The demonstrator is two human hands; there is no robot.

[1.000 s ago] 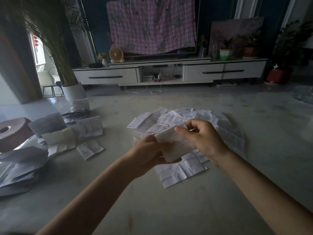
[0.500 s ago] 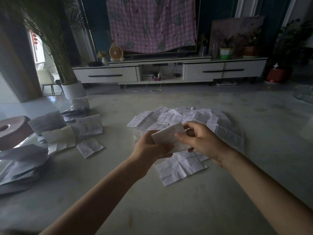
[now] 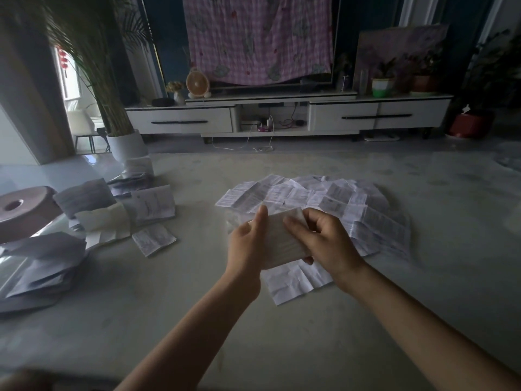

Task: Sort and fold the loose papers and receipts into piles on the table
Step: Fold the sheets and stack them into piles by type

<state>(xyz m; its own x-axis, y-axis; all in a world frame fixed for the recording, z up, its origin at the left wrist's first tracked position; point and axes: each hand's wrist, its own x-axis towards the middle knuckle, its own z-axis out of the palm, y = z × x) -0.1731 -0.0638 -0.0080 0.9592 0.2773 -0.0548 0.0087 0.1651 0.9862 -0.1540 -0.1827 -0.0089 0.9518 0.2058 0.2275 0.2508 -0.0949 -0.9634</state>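
Note:
A folded white paper (image 3: 282, 238) is held between both hands above the table's middle. My left hand (image 3: 248, 246) grips its left edge, thumb raised along the fold. My right hand (image 3: 324, 238) pinches its top right part with curled fingers. Under the hands lies a creased, unfolded sheet (image 3: 296, 280). Behind them spreads a loose heap of printed receipts (image 3: 324, 196). On the left lie folded papers (image 3: 153, 206) and a small folded slip (image 3: 153, 239).
The pale table (image 3: 253, 334) fills the view. A brown tape roll (image 3: 22, 213) and a messy stack of grey papers (image 3: 42, 266) sit at the left edge. A potted palm (image 3: 127, 145) and a white TV cabinet (image 3: 282, 117) stand beyond.
Both hands have shifted the folded paper slightly; my left thumb now stands up along its left edge and my right fingers have slid across its top.

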